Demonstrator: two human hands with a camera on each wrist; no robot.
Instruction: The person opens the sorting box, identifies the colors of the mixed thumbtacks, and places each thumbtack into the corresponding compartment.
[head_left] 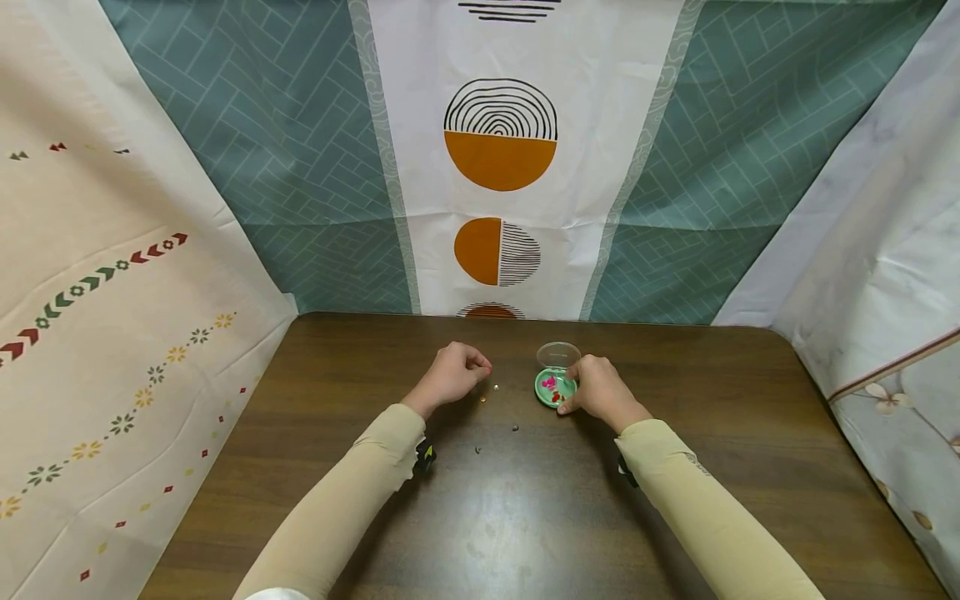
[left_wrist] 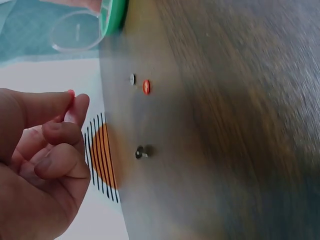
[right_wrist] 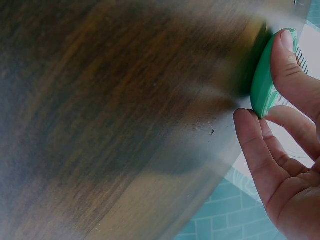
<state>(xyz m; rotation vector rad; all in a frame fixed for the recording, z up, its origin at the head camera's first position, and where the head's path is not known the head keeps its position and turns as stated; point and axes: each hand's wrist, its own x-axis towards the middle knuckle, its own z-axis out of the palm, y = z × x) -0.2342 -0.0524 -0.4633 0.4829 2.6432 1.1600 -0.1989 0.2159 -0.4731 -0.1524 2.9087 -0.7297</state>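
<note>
My left hand (head_left: 453,375) is raised over the table, pinching a small red tack-like piece (left_wrist: 71,93) between thumb and forefinger; the fingers cover most of it. My right hand (head_left: 600,390) grips the rim of a round green case (right_wrist: 261,80), thumb on one side and fingers on the other. Its clear lid (head_left: 558,355) stands open at the back. Pink pieces (head_left: 549,383) and red pieces (head_left: 557,397) lie inside. Between the hands, on the table, are a red-orange piece (left_wrist: 146,87), a silver piece (left_wrist: 132,79) and a dark round-headed piece with a short stem (left_wrist: 139,152).
The brown wooden table (head_left: 480,533) ends at a patterned cloth (head_left: 322,167) behind. More cloth hangs at the left (head_left: 112,333) and right. Two small metallic pieces, one a dark piece (head_left: 477,450) and one a grey piece (head_left: 515,428), lie nearer the front.
</note>
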